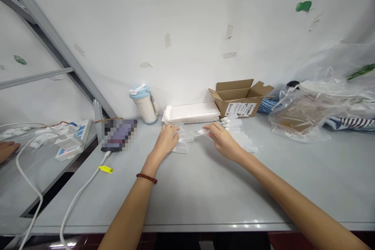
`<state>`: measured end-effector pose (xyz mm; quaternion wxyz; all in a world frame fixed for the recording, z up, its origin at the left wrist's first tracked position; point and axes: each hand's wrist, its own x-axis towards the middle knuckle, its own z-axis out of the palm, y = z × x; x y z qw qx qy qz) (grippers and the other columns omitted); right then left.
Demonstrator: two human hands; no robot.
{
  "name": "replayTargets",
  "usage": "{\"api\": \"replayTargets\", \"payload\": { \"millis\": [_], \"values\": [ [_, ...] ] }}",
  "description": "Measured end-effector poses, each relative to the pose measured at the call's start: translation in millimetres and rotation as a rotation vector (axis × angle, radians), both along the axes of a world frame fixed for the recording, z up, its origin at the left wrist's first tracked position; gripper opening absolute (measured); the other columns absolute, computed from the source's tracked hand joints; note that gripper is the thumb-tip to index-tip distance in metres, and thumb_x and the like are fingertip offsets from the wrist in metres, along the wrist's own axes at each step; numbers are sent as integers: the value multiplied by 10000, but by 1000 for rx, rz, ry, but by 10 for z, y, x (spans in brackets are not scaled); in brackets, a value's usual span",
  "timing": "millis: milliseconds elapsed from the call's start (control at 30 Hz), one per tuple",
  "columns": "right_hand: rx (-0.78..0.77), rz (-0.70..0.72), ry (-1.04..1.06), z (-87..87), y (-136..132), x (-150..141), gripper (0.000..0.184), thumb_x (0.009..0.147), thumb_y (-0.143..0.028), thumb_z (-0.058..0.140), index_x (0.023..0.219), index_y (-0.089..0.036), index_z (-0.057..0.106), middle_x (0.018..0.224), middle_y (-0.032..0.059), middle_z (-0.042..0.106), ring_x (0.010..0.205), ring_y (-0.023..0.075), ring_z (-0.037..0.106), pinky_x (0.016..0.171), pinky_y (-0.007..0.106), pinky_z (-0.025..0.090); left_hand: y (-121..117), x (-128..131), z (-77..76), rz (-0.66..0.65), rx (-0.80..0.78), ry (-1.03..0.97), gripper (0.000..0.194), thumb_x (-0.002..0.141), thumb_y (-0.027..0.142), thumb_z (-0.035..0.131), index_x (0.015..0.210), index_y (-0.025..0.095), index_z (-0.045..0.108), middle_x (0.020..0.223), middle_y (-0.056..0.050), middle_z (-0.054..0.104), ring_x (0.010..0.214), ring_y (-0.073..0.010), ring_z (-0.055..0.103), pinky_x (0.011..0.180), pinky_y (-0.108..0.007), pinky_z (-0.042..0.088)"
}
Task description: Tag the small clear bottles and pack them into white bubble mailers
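Note:
My left hand [168, 139] rests among small clear plastic bags [180, 148], its fingers bent and pressed onto one of them. Opposite it, my right hand [222, 139] pinches a small translucent plastic piece with a thin dark end [200, 132], which points toward the left hand. A gap separates the two hands. Beyond and beside the right hand lie more small translucent pieces [234, 122] with thin dark ends, and clear bags [246, 141]. The palm sides of both hands are hidden.
Behind the hands sits a stack of white envelopes [191, 113], with an open cardboard box [238, 99] at its right. A tumbler [144, 103], a phone [120, 136] and its cable [84, 187] are left. A large plastic bag [304, 113] lies right. Another person's hand [8, 150] shows far left.

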<state>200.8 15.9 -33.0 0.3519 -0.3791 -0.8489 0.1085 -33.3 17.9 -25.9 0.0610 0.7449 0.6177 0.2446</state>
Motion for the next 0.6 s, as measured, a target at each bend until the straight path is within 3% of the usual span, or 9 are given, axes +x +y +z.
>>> {"api": "replayTargets", "payload": {
  "millis": [67,200,400,600],
  "values": [
    [-17,5,36,15,-8,-9,270,869,-88,378,1071,-187,528,1028,110,593,938,211,602,782,394,515,-8,16,28,2,-7,-81,326,799,168,462,1037,129,681,1081,-122,655,1056,-276,532,942,-407,409],
    [-16,16,87,21,-27,-29,234,881,-107,377,1039,-190,528,1000,101,610,911,203,607,770,388,517,-41,79,130,-62,-115,-434,309,829,271,473,1035,153,671,1090,-93,674,985,-220,586,866,-350,445],
    [45,36,123,31,-72,-71,223,889,-108,374,1040,-190,516,999,110,598,939,209,593,769,379,516,-130,215,225,-117,-442,-721,355,789,443,555,802,116,692,786,-83,683,722,-169,589,689,-298,458],
    [101,58,122,0,-76,-101,235,887,-98,372,1060,-194,499,1008,113,575,929,210,585,757,383,516,-146,238,197,-165,-491,-975,316,713,431,664,766,121,692,688,-34,599,659,-121,529,642,-265,426]
  ]
}}
